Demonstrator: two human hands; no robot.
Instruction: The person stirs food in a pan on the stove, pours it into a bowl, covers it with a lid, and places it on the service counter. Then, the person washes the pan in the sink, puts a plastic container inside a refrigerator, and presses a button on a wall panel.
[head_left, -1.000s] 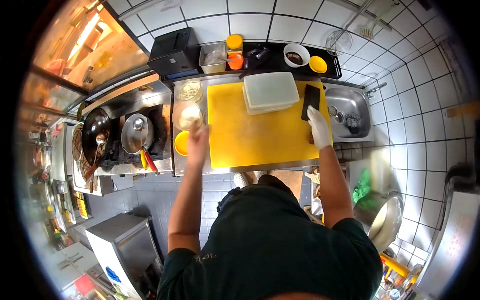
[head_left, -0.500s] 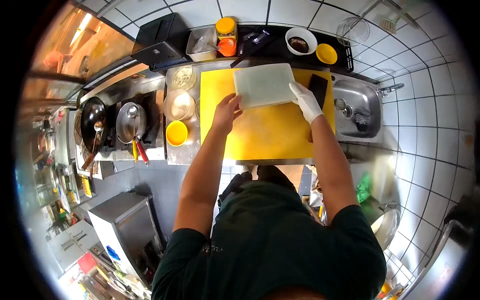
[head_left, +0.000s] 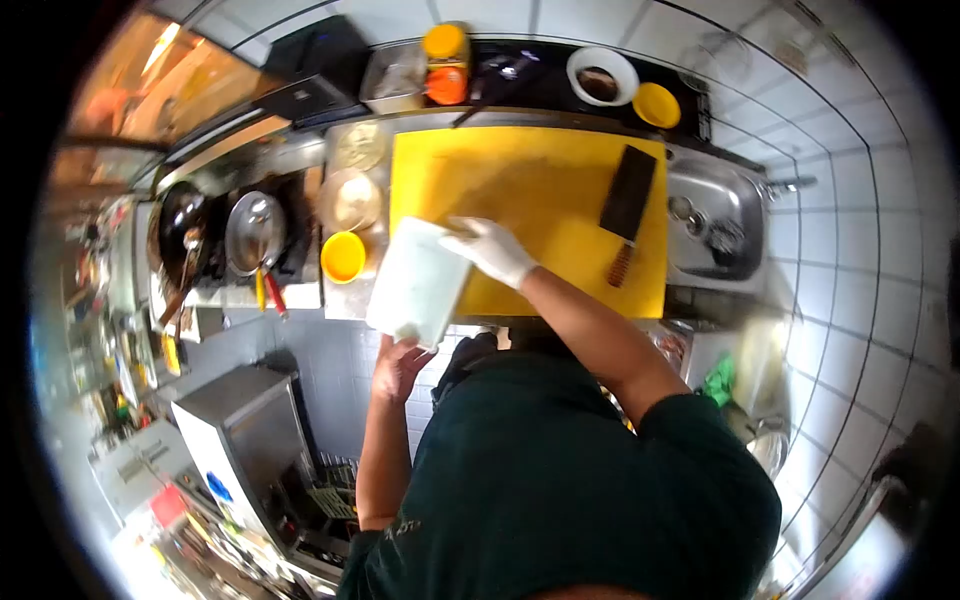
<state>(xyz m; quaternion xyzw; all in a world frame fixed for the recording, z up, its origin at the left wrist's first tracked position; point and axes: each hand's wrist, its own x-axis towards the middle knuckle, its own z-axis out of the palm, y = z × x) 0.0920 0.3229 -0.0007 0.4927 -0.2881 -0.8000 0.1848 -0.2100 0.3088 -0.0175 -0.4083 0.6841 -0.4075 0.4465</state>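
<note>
A pale, translucent rectangular plastic container [head_left: 418, 282] is tilted over the front left edge of the yellow cutting board [head_left: 545, 275]. My bare left hand [head_left: 400, 366] grips its near end, the fingers partly hidden behind it. At the far right corner, my right hand [head_left: 492, 252], in a white glove, has its fingers closed on the rim. Whatever the container holds cannot be made out. On the right side of the board lies a cleaver [head_left: 629, 192] with a dark blade and brown handle pointing toward me.
Left of the board stand a yellow bowl [head_left: 343, 257] and clear tubs [head_left: 352, 200]; pans [head_left: 255, 235] sit on the stove beyond. A metal sink [head_left: 735, 195] is at the right. Along the back are a white bowl [head_left: 602, 76], a yellow-lidded jar [head_left: 445, 42] and a metal bin [head_left: 394, 80].
Both hands have brought the container from the board's far middle leftward and toward me, turning it lengthwise. The cleaver, partly covered before, now shows fully.
</note>
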